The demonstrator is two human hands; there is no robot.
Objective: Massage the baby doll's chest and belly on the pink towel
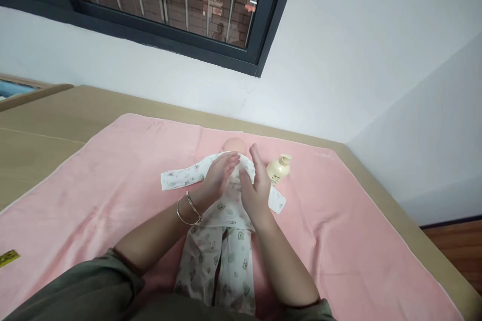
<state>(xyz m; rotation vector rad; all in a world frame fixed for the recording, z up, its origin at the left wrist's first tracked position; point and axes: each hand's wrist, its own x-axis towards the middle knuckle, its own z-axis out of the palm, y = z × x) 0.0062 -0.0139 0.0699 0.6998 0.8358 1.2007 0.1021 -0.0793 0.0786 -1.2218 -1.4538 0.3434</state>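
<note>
A baby doll [234, 144] lies on its back on a pink towel [113, 180], dressed in a white printed top and trousers [222, 256]. My left hand [220, 175], with bangles on the wrist, rests flat on the doll's chest near the collar. My right hand [256, 185] is beside it on the chest, fingers stretched towards the doll's neck, thumb touching the cloth. One sleeve [181, 176] is spread out to the left. Only the top of the doll's bare head shows beyond my fingers.
A small cream pump bottle [279, 168] lies on the towel just right of the doll's head. The towel covers a tan surface [45, 125] set against a white wall under a dark-framed window. A yellow label [8, 258] lies at the left edge.
</note>
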